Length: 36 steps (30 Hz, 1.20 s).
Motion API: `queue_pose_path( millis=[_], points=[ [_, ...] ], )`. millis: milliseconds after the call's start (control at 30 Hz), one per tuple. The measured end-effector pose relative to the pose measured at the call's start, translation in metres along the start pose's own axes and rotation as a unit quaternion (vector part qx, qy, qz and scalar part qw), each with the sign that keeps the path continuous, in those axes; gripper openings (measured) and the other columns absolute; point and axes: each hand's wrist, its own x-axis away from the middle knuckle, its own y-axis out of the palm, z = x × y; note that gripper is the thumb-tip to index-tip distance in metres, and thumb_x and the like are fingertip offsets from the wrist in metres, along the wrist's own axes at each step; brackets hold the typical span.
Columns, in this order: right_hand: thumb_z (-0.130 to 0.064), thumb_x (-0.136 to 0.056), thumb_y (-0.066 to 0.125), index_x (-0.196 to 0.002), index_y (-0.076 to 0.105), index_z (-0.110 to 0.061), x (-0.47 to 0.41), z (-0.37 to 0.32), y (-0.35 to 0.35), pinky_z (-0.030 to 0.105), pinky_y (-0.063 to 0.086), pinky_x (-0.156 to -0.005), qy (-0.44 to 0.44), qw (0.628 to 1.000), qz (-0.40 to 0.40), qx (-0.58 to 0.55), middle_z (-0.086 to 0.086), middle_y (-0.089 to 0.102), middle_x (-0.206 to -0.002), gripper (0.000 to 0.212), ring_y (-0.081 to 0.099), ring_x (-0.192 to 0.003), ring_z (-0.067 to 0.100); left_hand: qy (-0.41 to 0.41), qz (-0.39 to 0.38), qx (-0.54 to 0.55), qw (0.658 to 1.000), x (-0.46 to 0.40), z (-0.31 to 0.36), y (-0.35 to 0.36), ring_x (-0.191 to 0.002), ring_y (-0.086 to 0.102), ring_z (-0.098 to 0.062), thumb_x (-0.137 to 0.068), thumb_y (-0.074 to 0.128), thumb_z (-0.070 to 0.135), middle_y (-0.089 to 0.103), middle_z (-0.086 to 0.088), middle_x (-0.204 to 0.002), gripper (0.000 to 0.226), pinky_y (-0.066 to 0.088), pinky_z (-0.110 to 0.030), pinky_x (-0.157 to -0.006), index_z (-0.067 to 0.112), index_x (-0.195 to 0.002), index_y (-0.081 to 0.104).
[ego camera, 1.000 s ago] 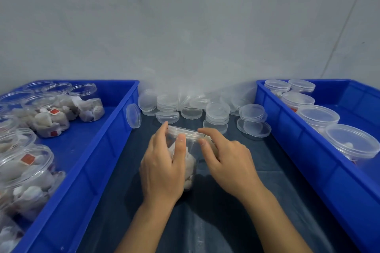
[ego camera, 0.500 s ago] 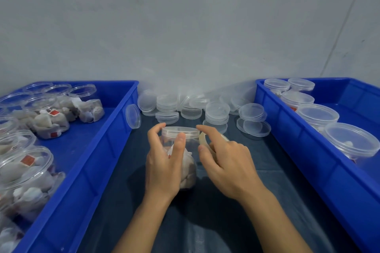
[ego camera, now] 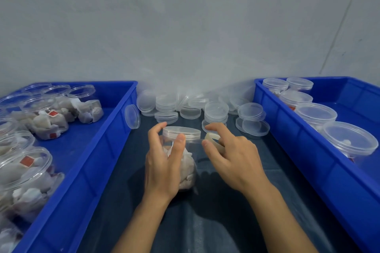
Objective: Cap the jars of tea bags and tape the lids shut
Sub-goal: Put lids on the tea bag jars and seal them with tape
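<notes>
A clear jar (ego camera: 186,162) of tea bags is stood upright on the dark bench (ego camera: 226,211), between two blue crates. Its clear lid (ego camera: 181,131) is seated on its mouth. The jar is grasped by the left hand (ego camera: 164,162), fingers curled round its left side and the thumb laid against the front just under the lid. Just right of the jar, a roll of tape (ego camera: 213,139) is pinched in the right hand (ego camera: 232,156); a clear strip of tape is stretched from the roll to the jar's neck below the lid. Behind the jar, loose lids (ego camera: 216,109) are stacked against the wall. Left of the jar, the left crate (ego camera: 98,150) is filled with uncapped jars of tea bags (ego camera: 49,117). Right of the jar, capped jars (ego camera: 314,113) are lined up in the right crate (ego camera: 308,160).
</notes>
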Motion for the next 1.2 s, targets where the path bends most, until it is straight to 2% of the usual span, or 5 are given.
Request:
queue_pose_path(
  millis=[200,400,800,1033,1200],
  points=[
    [-0.062,-0.091,0.043,-0.128,0.055,-0.048,-0.001,0.004,-0.001,0.036,0.040,-0.065,0.002,0.999,0.000,-0.034,-0.027,0.054,-0.063,0.041,0.046,-0.059,0.011,0.003,-0.032,0.037,0.999,-0.003,-0.005,-0.004,-0.105,0.068,0.000,-0.087,0.055,0.072,0.067,0.030,-0.115,0.053,0.047,-0.011,-0.082,0.048,-0.134,0.049],
    [-0.066,-0.088,0.039,-0.126,0.057,-0.050,-0.001,0.002,0.001,0.036,0.045,-0.070,0.000,0.998,-0.022,-0.061,-0.020,0.056,-0.062,0.045,0.051,-0.063,0.012,-0.011,-0.064,0.092,0.994,-0.005,-0.012,-0.006,-0.107,0.072,-0.015,-0.086,0.058,0.072,0.074,0.010,-0.117,0.055,0.056,-0.045,-0.096,0.047,-0.135,0.051],
    [-0.070,-0.089,0.036,-0.130,0.055,-0.049,0.002,-0.002,0.007,0.038,0.051,-0.075,0.000,0.999,-0.011,-0.050,-0.025,0.060,-0.067,0.050,0.055,-0.067,0.011,0.061,0.053,-0.072,0.994,0.001,-0.003,-0.003,-0.103,0.061,0.008,-0.089,0.054,0.067,0.065,0.022,-0.109,0.039,0.043,-0.005,-0.079,0.038,-0.115,0.052],
    [-0.064,-0.093,0.031,-0.134,0.049,-0.046,0.003,-0.007,0.008,0.041,0.048,-0.078,-0.007,0.998,-0.033,-0.046,-0.020,0.053,-0.058,0.049,0.056,-0.072,0.014,0.023,0.007,-0.077,0.997,0.006,-0.001,0.003,-0.104,0.065,0.005,-0.083,0.056,0.077,0.068,0.021,-0.115,0.067,0.049,-0.018,-0.081,0.037,-0.136,0.042],
    [-0.050,-0.104,0.037,-0.141,0.045,-0.046,0.003,-0.004,0.007,0.044,0.048,-0.078,-0.035,0.998,-0.045,-0.040,-0.022,0.053,-0.060,0.038,0.051,-0.068,0.014,0.003,0.026,-0.030,0.999,0.000,0.000,0.000,-0.099,0.066,0.009,-0.083,0.055,0.077,0.067,0.036,-0.108,0.061,0.046,-0.007,-0.077,0.037,-0.128,0.046]
  ],
)
